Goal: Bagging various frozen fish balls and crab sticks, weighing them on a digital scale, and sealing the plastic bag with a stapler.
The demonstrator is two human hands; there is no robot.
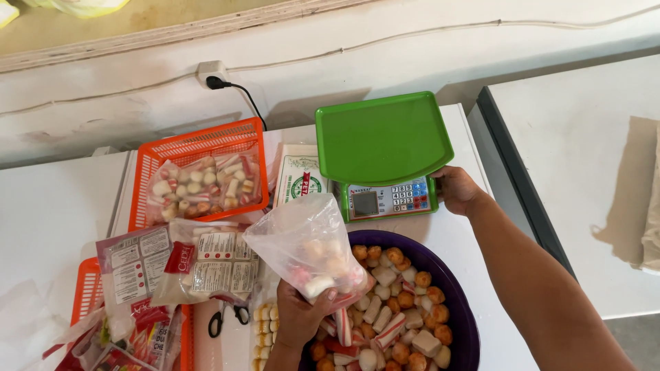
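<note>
My left hand (297, 317) grips a clear plastic bag (306, 244) that holds a few white, pink and brown food pieces. It hovers over the left rim of a purple bowl (459, 302) filled with fish balls, cubes and red-striped sticks. My right hand (455, 189) rests against the right side of a green weighing scale (382, 137), by its keypad. The scale's pan has nothing on it.
An orange basket (180, 149) at the back left holds filled bags. Printed sauce packets (206, 264) and black scissors (229, 316) lie left of the bowl, over a second orange basket (86, 288). A plug and cable (227, 86) run along the wall.
</note>
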